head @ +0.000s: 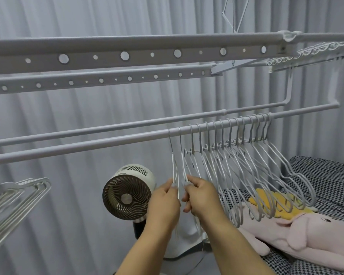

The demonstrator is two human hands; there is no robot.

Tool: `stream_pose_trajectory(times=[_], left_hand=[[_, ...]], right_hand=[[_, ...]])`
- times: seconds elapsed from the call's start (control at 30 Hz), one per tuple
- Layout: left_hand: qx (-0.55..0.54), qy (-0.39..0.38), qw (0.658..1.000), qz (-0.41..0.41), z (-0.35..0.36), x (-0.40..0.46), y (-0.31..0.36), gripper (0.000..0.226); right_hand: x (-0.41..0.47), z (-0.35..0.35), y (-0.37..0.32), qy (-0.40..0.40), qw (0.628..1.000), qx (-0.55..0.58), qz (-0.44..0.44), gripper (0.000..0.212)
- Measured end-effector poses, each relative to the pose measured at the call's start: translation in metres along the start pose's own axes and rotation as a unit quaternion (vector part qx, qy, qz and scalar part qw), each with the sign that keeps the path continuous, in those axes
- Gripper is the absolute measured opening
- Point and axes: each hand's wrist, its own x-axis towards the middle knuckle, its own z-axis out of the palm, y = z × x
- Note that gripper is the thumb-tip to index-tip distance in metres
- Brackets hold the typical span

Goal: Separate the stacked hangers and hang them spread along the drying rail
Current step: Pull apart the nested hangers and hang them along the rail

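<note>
— Hands first: what has each got?
— Left hand [164, 203] pinches the leftmost hanger [174, 171] between thumb and curled fingers; right hand [200, 195] pinches the second hanger [184, 171] just beside it.
— And the rest?
— Both hooks sit on the near drying rail [87, 144], left of a packed row of hangers [246, 155]. More bunched hangers [18, 191] hang far left. A fan [127, 193] stands behind the hands, a pink plush toy [298, 233] right.
</note>
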Motion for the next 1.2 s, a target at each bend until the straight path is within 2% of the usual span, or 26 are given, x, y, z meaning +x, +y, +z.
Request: stream_pose_trajectory(times=[0.77, 1.0, 1.2], left_hand=[[-0.01, -0.006, 1.0, -0.003, 0.008, 0.004, -0.002, 0.042], [0.011, 0.008, 1.0, 0.013, 0.007, 0.003, -0.004, 0.036], [0.05, 0.004, 0.999, 0.022, 0.002, -0.001, -0.003, 0.034]], right_hand=[[0.0, -0.012, -0.002, 0.03, 0.997, -0.071, -0.016, 0.044], [-0.007, -0.013, -0.004, 0.072, 0.974, -0.207, -0.063, 0.044], [-0.022, -0.011, -0.013, 0.137, 0.913, -0.374, -0.089, 0.046]])
